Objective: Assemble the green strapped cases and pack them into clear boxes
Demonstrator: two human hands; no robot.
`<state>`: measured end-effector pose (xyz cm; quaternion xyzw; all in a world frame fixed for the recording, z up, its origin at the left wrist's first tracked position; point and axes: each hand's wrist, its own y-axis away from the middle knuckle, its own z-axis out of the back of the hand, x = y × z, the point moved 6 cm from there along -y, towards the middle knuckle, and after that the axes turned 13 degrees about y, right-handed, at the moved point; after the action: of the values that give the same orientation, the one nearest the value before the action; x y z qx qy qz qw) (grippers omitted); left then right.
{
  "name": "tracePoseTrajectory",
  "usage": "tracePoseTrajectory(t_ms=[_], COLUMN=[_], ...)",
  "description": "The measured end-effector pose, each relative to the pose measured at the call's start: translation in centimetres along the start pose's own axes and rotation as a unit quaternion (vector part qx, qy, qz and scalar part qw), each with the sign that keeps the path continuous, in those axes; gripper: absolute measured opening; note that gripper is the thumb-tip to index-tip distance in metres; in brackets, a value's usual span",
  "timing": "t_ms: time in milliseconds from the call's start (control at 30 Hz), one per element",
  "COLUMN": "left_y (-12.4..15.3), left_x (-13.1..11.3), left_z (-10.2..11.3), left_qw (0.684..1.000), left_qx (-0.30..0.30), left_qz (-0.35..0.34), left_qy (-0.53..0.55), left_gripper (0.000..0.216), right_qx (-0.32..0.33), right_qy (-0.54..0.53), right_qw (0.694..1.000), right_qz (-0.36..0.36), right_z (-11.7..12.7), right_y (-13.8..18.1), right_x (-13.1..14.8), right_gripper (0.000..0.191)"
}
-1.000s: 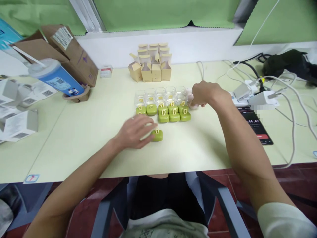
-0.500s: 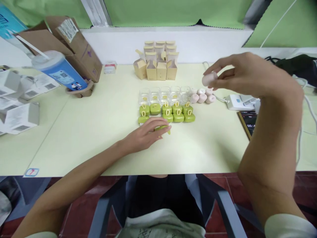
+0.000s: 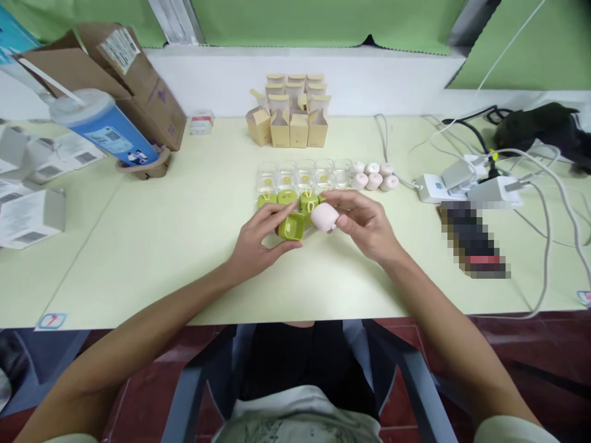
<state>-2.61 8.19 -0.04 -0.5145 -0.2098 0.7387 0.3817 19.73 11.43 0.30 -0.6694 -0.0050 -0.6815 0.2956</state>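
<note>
Between the thumb and fingers of my left hand (image 3: 252, 246) is a small green cover (image 3: 292, 227), its hollow opening tilted toward my right hand. My right hand (image 3: 369, 226) pinches a pale pink rounded capsule (image 3: 324, 217), just right of the cover and apart from it. Behind my hands stand several more green covers (image 3: 287, 197) with yellow loops, partly hidden by my fingers. Beyond them is a row of clear plastic cups (image 3: 305, 175). Several other pink capsules (image 3: 373, 181) sit grouped at the right end of that row.
Open beige cartons (image 3: 299, 131) stand by the wall. On the left are a blue cup (image 3: 113, 135), a cardboard box (image 3: 157, 104) and white boxes (image 3: 34, 215). A power strip (image 3: 431, 187), cables and a pixelated dark object (image 3: 471, 237) lie on the right.
My right hand has come down and left with the pink capsule, from above the capsule group to beside my left hand. My left hand has raised the green cover and turned its opening into view.
</note>
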Motion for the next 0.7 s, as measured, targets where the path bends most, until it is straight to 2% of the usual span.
tracePoseTrajectory(t_ms=[167, 300, 500, 700], left_y=[-0.1, -0.1, -0.2, -0.2], left_x=[-0.5, -1.0, -1.4, -1.3], left_z=[0.3, 0.3, 0.3, 0.5], left_qw=[0.999, 0.999, 0.996, 0.995], left_qx=[-0.03, -0.027, -0.017, -0.021], left_qz=[-0.012, -0.047, -0.086, -0.092], left_qy=[-0.005, -0.008, -0.018, -0.043], left_gripper=[0.073, 0.069, 0.07, 0.068], right_qx=[0.019, 0.03, 0.032, 0.024], right_qy=[0.032, 0.058, 0.192, 0.189], right_qw=[0.999, 0.997, 0.976, 0.979], right_qz=[0.009, 0.032, 0.099, 0.077], right_z=[-1.1, -1.6, -1.9, -1.7], right_y=[0.7, 1.0, 1.0, 1.1], right_x=[-0.1, 0.3, 1.3, 1.1], right_gripper=[0.027, 0.028, 0.029, 0.031])
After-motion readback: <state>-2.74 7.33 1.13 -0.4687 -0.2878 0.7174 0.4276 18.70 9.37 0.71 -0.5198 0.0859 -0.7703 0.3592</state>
